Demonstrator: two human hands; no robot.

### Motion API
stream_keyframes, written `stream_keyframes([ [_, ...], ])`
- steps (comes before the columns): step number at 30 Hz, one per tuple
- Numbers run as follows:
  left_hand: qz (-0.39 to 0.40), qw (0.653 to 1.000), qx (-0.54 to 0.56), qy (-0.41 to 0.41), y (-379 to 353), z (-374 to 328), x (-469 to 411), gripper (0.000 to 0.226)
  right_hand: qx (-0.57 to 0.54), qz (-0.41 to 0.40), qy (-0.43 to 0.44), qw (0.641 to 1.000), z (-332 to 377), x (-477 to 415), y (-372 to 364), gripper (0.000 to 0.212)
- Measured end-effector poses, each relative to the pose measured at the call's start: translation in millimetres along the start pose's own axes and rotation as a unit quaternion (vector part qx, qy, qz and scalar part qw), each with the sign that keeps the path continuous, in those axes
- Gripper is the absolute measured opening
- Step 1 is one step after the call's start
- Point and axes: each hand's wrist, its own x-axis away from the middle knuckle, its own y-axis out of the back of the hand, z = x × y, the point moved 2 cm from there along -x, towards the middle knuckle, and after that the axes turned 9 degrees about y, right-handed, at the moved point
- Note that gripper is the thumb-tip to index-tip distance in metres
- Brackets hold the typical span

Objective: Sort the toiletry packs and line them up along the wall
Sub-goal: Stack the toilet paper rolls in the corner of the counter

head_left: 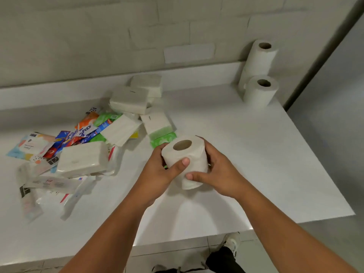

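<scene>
Both my hands grip a white toilet roll (194,154) upright over the middle of the white counter (256,154). My left hand (157,172) wraps its left side, thumb across the front. My right hand (218,174) holds the right side. A tall paper roll (258,60) and a shorter roll (260,93) stand in the far right corner by the wall. White tissue packs (129,99) (82,158), a green-sided pack (157,125) and several colourful sachets (86,129) lie heaped at the left.
Clear plastic wrappers and flat packs (51,184) sprawl at the near left. The counter's right edge (323,166) drops off beside a grey panel. The brick wall with its low ledge (187,73) runs along the back. My shoe (230,243) shows on the tiled floor below.
</scene>
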Motion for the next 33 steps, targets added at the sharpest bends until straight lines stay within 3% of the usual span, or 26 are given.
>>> stream_keyframes([
  [6, 0.099, 0.995, -0.009, -0.023, -70, -41, -51, 0.074, -0.062, -0.036, -0.007, 0.997, 9, 0, 109, 0.06],
  [10, 0.165, 0.984, -0.028, -0.054, -118, -72, -87, 0.07, -0.091, -0.055, 0.018, 0.994, 14, -9, 180, 0.062],
  [14, 0.167, 0.983, -0.026, -0.072, -153, -98, -126, 0.078, -0.128, -0.1, 0.041, 0.986, 14, -21, 235, 0.059],
  [18, 0.141, 0.986, -0.026, -0.082, -188, -120, -163, 0.084, -0.071, -0.142, 0.074, 0.985, 16, -36, 280, 0.046],
  [24, 0.002, 0.984, -0.097, -0.148, -231, -152, -205, 0.084, 0.061, -0.229, 0.1, 0.966, 22, -70, 325, 0.032],
  [29, -0.071, 0.968, -0.14, -0.197, -260, -166, -245, 0.073, 0.064, -0.201, 0.074, 0.975, 27, -102, 344, 0.031],
  [33, -0.102, 0.962, -0.147, -0.205, -277, -160, -280, 0.083, 0.075, -0.198, 0.034, 0.977, 19, -123, 363, 0.036],
])
